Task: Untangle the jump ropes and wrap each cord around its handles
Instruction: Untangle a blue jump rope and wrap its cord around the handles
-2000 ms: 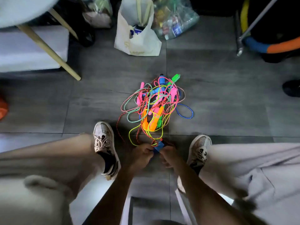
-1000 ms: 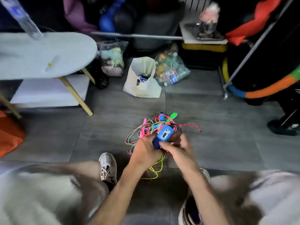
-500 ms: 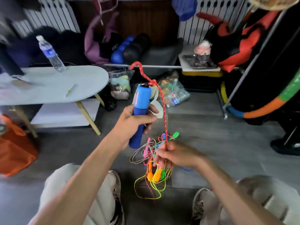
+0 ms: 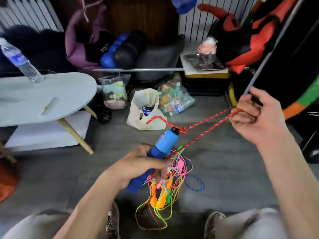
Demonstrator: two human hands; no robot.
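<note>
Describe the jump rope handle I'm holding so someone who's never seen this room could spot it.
Start at the colourful tangle of ropes hanging above the grey floor. The left hand grips the blue handle right beside it. It is the only handle with a light blue cap and a knotted red speckled cord running to the right hand.

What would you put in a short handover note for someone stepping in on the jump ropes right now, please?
Left hand grips the blue handle, held up over the floor.
Right hand pinches the red cord, pulled out to the right; the cord is knotted at the handle's top.
The tangle of other ropes hangs below the left hand, with the red cord running into it.
Done: one handle and a stretch of red cord drawn out.
Left: free the red cord from the tangle, wrap it around its handles, then do every other rope.
</note>
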